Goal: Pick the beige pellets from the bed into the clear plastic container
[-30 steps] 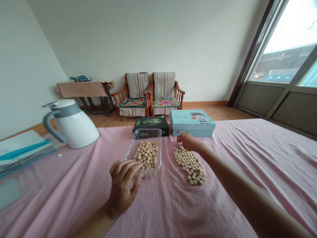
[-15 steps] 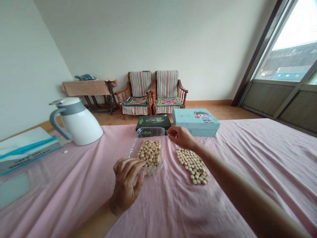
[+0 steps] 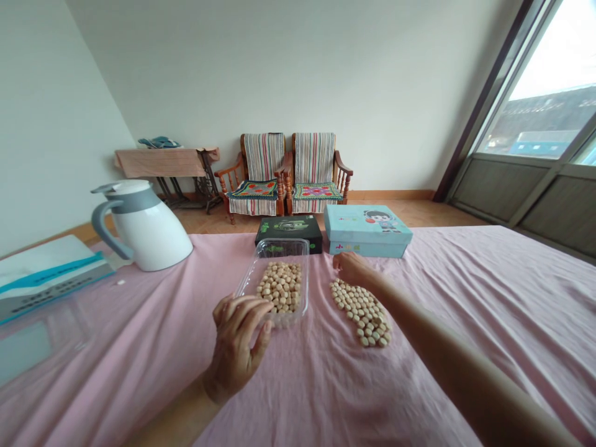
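A clear plastic container (image 3: 305,292) stands in the middle of the table, with many small round beige pieces (image 3: 280,287) inside, wood-like in look. My left hand (image 3: 242,338) is at its near left corner, fingers bent over the rim and thumb on the near side. To the right, more of the same round pieces lie in a long loose patch (image 3: 361,309) on the cloth. Just beyond the far end of this patch is my right hand (image 3: 352,269), its fingers curled together. Whatever they may hold is hidden.
A black box (image 3: 291,231) and a light blue box (image 3: 367,230) stand behind the container. At the left are a white and grey jug (image 3: 151,233), a white and blue pack (image 3: 49,276) and a clear plastic lid (image 3: 69,326). Pink cloth (image 3: 298,391) covers the table.
My right hand has moved right and slightly down in view, from beside the container's far right corner to the far end of the loose pieces. My left hand has stayed put.
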The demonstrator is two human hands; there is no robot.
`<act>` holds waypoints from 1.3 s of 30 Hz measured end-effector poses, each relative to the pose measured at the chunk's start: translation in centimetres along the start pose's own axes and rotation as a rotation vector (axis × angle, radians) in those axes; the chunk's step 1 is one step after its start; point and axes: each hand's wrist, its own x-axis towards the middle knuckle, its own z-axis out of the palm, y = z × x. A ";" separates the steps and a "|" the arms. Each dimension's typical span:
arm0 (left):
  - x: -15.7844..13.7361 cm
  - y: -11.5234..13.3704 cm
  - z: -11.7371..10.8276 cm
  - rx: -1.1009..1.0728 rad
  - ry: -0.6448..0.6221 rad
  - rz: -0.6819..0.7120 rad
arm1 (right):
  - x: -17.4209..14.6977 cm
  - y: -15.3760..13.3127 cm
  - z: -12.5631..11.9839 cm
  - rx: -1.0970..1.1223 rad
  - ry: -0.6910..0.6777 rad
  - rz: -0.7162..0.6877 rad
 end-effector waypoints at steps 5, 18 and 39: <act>0.0 0.1 0.0 -0.009 0.004 -0.007 | 0.2 0.8 1.1 -0.024 -0.005 0.018; 0.1 0.1 -0.1 0.002 -0.003 -0.006 | -0.6 -6.6 -3.3 0.604 0.257 -0.293; 0.2 0.4 -0.2 -0.009 0.011 -0.022 | -1.3 -1.4 0.1 0.089 0.157 -0.098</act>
